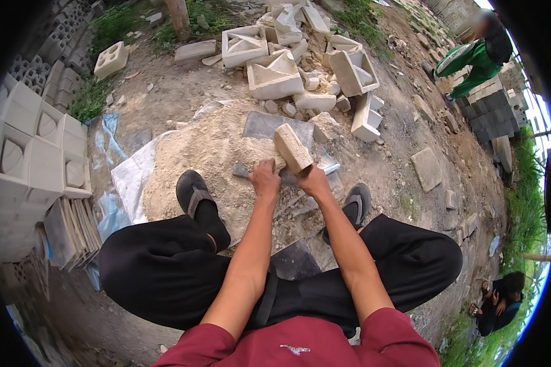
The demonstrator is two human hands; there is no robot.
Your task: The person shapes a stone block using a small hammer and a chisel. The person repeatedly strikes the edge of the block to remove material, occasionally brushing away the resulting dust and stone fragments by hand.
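Note:
My right hand [314,181] is closed around the lower end of a pale tan, oblong block [292,148], which tilts up and away to the left. I cannot tell whether it is wood or cast material. Close beside it my left hand [266,176] is curled shut, knuckles up, low over the rubble. A small grey flat piece [242,170] lies at its left side; whether the fingers hold it is hidden. Beyond both hands a dark grey slab [278,126] rests on a heap of sandy crumbs [193,147]. Clear plastic wrap [329,167] lies just right of the block.
Broken cream moulded blocks [275,74] are piled ahead. Stacked blocks [29,144] and upright thin boards [79,229] stand at left. A flat slab [427,169] lies at right. A person in green trousers [471,67] stands far right; another person [501,303] sits lower right.

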